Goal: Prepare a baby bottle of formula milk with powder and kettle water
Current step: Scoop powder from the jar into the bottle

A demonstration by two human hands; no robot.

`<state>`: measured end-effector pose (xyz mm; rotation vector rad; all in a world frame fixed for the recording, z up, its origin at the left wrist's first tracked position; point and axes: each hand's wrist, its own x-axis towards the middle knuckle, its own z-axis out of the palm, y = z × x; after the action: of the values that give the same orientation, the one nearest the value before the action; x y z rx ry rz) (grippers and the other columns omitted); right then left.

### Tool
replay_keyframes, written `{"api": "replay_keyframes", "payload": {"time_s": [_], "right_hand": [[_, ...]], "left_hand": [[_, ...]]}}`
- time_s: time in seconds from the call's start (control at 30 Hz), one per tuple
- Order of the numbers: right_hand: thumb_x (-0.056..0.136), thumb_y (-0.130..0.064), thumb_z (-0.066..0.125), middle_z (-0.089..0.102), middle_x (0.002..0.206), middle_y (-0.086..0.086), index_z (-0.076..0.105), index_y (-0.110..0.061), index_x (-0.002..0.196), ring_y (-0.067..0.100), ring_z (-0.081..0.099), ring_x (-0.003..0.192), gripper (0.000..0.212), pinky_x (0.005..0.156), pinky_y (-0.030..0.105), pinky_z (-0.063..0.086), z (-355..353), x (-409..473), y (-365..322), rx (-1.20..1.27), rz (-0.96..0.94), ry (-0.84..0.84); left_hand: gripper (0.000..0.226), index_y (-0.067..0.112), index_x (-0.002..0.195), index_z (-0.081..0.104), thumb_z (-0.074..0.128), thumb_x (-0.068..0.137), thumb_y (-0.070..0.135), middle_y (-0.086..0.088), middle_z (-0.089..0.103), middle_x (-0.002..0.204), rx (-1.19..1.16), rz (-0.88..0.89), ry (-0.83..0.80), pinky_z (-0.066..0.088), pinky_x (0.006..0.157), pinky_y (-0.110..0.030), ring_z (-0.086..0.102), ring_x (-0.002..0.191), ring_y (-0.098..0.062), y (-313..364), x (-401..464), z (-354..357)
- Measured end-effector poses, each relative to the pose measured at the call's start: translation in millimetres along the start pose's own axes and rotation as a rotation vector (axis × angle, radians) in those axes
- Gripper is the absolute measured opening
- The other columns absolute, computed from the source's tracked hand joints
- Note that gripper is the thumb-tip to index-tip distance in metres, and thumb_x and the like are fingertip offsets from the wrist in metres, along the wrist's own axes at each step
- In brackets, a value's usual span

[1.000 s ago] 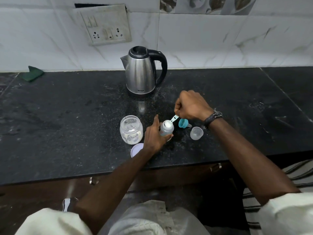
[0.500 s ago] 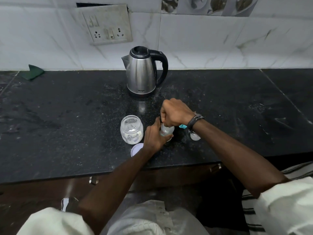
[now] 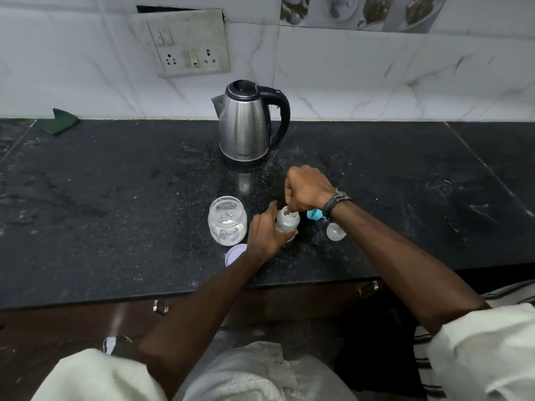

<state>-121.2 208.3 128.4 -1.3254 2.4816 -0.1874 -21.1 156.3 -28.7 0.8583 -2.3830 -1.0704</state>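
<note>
A small clear baby bottle (image 3: 287,222) stands uncapped on the black counter (image 3: 115,198), and my left hand (image 3: 267,231) grips its side. My right hand (image 3: 307,188) hovers right above the bottle's mouth, fist closed on a small scoop whose tip reaches into the opening; most of the scoop is hidden. The open glass jar (image 3: 227,220) of white powder stands just left of the bottle, its pale lid (image 3: 235,254) lying in front. A steel electric kettle (image 3: 249,123) sits behind, by the wall.
The teal bottle ring with teat (image 3: 314,214) and a clear cap (image 3: 335,231) lie right of the bottle, partly under my right wrist. A green cloth (image 3: 64,120) lies at the far left. A wall socket panel (image 3: 189,43) sits above the kettle. The counter's front edge runs close to my body.
My right hand moved left from beside the bottle to directly over its mouth, bringing the scoop into the opening. My left hand kept its grip on the bottle.
</note>
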Motion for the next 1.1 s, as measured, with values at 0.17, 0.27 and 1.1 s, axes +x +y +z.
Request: {"api": "replay_keyframes", "payload": {"time_s": [0.17, 0.27, 1.1], "right_hand": [[0.058, -0.009, 0.085, 0.073, 0.073, -0.001, 0.069, -0.015, 0.063, 0.018, 0.07, 0.071, 0.017, 0.071, 0.038, 0.061, -0.3, 0.3, -2.5, 0.002, 0.03, 0.048], [0.059, -0.009, 0.083, 0.072, 0.069, -0.006, 0.072, -0.016, 0.065, 0.011, 0.069, 0.067, 0.014, 0.069, 0.035, 0.062, 0.1, -2.1, -4.7, 0.031, 0.021, 0.018], [0.063, -0.006, 0.079, 0.072, 0.076, 0.004, 0.069, -0.014, 0.068, 0.025, 0.07, 0.075, 0.013, 0.07, 0.041, 0.06, -1.5, -8.7, -5.8, -0.105, 0.007, 0.098]], "left_hand": [[0.093, 0.01, 0.135, 0.048, 0.07, 0.063, 0.065, -0.008, 0.073, 0.11, -0.003, -0.008, 0.003, 0.052, 0.082, -0.044, 0.066, 0.099, -0.032, -2.2, -0.1, 0.9], [0.084, 0.007, 0.131, 0.052, 0.079, 0.066, 0.054, -0.008, 0.074, 0.106, 0.012, 0.006, 0.014, 0.051, 0.078, -0.041, 0.067, 0.096, -0.032, -3.0, -0.4, 1.8], [0.088, 0.013, 0.129, 0.052, 0.07, 0.061, 0.066, -0.008, 0.074, 0.107, 0.007, -0.042, -0.024, 0.054, 0.08, -0.045, 0.068, 0.098, -0.03, 9.3, -6.3, -5.8]]}}
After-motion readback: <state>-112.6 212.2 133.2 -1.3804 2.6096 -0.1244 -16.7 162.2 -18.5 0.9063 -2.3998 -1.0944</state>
